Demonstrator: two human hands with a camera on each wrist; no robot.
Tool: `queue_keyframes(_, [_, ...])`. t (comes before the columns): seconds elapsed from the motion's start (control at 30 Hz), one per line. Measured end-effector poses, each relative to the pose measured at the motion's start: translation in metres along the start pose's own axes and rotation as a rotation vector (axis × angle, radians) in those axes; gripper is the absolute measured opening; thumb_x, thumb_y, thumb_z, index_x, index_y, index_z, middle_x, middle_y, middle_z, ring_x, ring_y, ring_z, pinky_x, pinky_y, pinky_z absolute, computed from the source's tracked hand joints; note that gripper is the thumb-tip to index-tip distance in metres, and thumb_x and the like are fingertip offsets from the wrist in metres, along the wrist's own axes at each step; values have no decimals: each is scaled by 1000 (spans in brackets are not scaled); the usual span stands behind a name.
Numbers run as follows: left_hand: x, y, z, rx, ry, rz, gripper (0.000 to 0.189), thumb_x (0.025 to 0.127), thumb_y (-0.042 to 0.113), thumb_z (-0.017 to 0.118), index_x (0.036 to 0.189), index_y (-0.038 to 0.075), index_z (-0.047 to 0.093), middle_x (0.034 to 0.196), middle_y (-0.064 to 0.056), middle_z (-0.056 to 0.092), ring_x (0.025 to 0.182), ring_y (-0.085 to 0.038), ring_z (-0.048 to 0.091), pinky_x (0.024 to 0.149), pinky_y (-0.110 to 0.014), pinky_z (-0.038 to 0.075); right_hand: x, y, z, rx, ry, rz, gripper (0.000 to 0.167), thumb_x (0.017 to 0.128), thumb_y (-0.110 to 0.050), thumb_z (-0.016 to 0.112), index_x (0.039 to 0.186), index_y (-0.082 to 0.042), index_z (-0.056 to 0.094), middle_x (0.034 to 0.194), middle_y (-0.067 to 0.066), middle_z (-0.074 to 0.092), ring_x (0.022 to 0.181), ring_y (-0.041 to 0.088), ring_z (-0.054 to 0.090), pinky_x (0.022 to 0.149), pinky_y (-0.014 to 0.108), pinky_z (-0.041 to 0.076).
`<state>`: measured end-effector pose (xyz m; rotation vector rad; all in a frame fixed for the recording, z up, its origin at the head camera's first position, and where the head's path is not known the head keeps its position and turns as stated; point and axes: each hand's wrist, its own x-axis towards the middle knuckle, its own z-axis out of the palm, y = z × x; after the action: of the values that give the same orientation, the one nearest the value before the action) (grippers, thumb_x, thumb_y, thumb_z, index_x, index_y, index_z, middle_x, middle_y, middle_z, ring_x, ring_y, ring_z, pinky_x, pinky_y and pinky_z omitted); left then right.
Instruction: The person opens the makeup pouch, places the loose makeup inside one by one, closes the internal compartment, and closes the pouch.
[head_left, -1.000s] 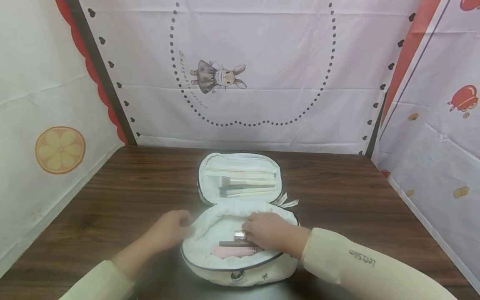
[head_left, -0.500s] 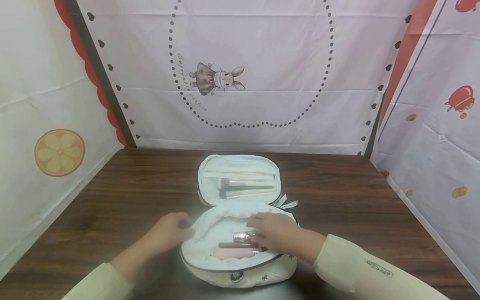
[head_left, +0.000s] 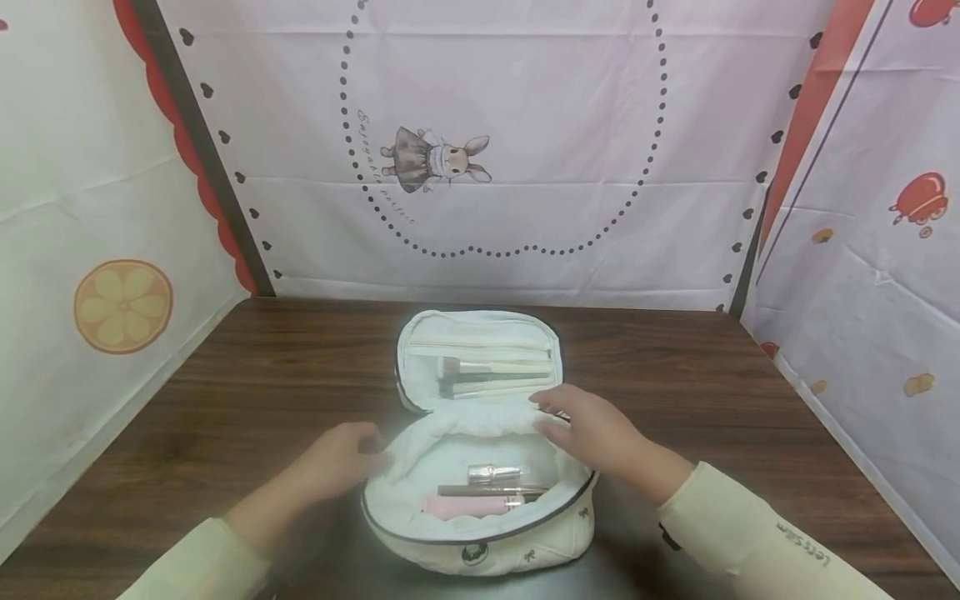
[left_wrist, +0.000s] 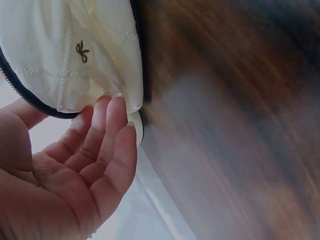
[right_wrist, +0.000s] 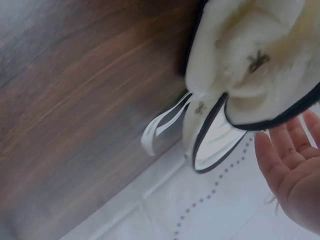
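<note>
An unzipped cream cosmetic bag [head_left: 525, 546] with a dark zipper edge stands on the table, its lid [head_left: 480, 327] folded back. Inside lie a silver-capped cylinder [head_left: 493, 474], a thin brown stick [head_left: 480, 491] and a pink tube [head_left: 472, 506]. Several makeup brushes [head_left: 498, 367] sit in the lid's clear pocket. My left hand [head_left: 341, 461] holds the bag's left rim, thumb behind the edge and fingers [left_wrist: 116, 112] against the outer wall. My right hand [head_left: 600, 429] is over the back right rim near the lid, holding nothing, fingers [right_wrist: 282, 142] extended by the zipper edge.
Two white zipper pull tabs [right_wrist: 152, 131] hang at the bag's back right corner. The dark wood table [head_left: 300, 358] is bordered by a printed cloth backdrop [head_left: 525, 217] behind and cloth walls on both sides.
My right hand has come up out of the bag's inside and moved back to the right rim, uncovering the silver-capped cylinder and the brown stick. The left hand has stayed at the left rim.
</note>
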<state>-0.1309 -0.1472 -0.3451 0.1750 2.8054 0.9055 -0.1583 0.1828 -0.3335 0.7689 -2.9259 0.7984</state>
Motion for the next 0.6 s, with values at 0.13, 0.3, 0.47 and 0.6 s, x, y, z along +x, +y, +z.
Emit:
queue_keyframes(0.13, [3,0,-2,2,4,38,20,85,24,70,88,5,65,77,-3,63,72,-18,56,67,-39,51,4,11,-4,81,14,42,36,92,-17,64,125,-4,61,114,11,64,102,28,62,87,45,52])
queue_keyframes(0.3, [10,0,-5,4,8,75,18,85,24,69,81,7,63,70,0,58,67,-16,53,60,-34,48,9,22,-5,143,32,104,41,92,-17,64,129,0,57,114,15,63,103,31,61,88,47,51])
queue_keyframes(0.47, [19,6,-12,27,17,40,21,86,28,68,83,8,62,76,-1,61,71,-17,56,65,-37,50,15,31,-3,186,45,228,49,93,-19,63,135,0,50,119,17,62,109,33,59,92,50,49])
queue_keyframes(0.6, [26,18,-19,-2,9,-47,21,89,30,64,88,9,61,83,-5,62,78,-21,58,67,-37,51,19,39,-1,211,50,310,53,93,-21,62,139,1,45,126,22,58,118,39,54,96,53,46])
